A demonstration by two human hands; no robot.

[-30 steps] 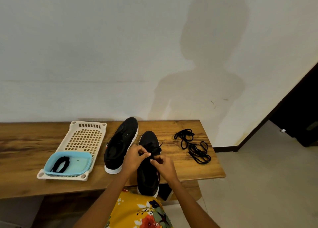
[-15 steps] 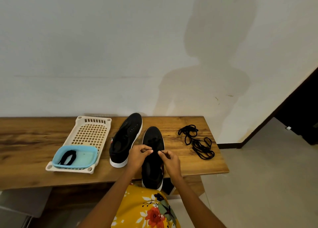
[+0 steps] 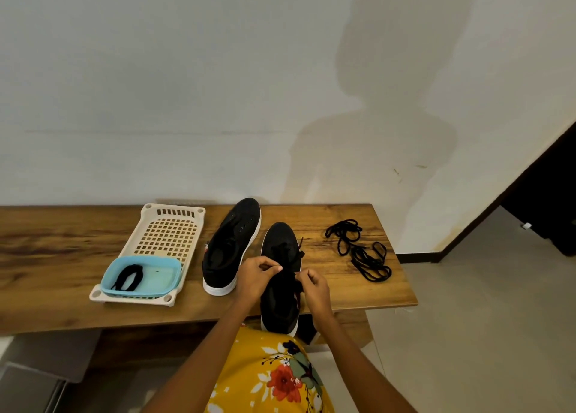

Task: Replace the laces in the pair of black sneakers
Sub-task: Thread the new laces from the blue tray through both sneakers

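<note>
Between your fingers, both hands, left and right, pinch the lace over the near sneaker, so lacing looks partway, while beyond your left the other sneaker seems unlaced.

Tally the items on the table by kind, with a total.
Black sneakers: 2, left sneaker unlaced, right sneaker being laced by left hand and right hand
Loose lace piles: 2, pile on the table, bundle in the blue tub
Blue tub: 1
Cream basket: 1
Total: 6
</note>
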